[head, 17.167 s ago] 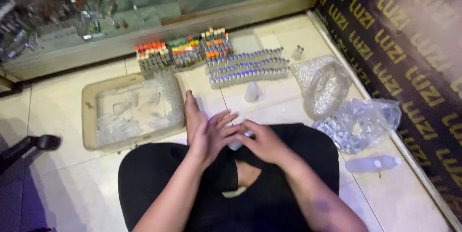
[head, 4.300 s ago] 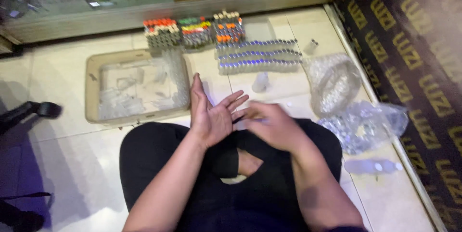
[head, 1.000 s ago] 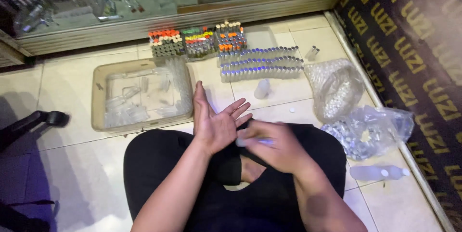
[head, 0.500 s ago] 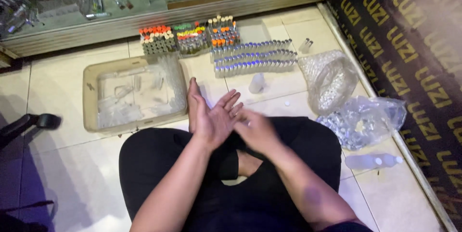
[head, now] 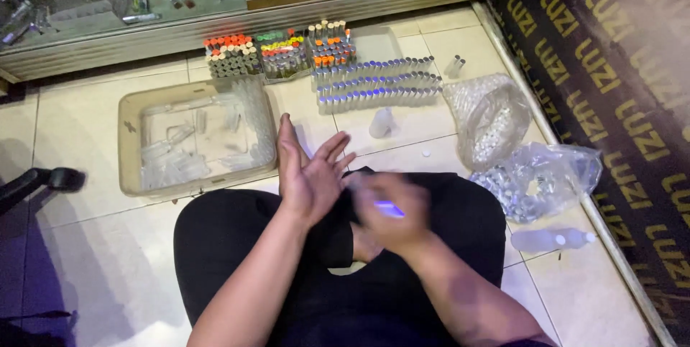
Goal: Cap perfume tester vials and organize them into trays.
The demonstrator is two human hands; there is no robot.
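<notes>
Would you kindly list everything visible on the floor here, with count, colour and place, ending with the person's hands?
Tray: one, beige, left, holding clear vials.
Capped vial racks: three groups, orange, green-yellow and orange-tan caps, top centre.
Blue-capped vial rows: two rows, clear with blue caps, right of centre.
Loose vial: one, clear, below the rows.
Plastic bags: two, clear, right side, filled with small pieces.
Bottle: one, clear, lying by the right wall.
Left hand: open, fingers spread, over lap.
Right hand: blurred, holding a small blue-tipped item.

Glossy tiled floor [head: 86, 246], clear plastic tray [head: 129, 145], crinkled transparent plastic bags [head: 553, 174].
</notes>
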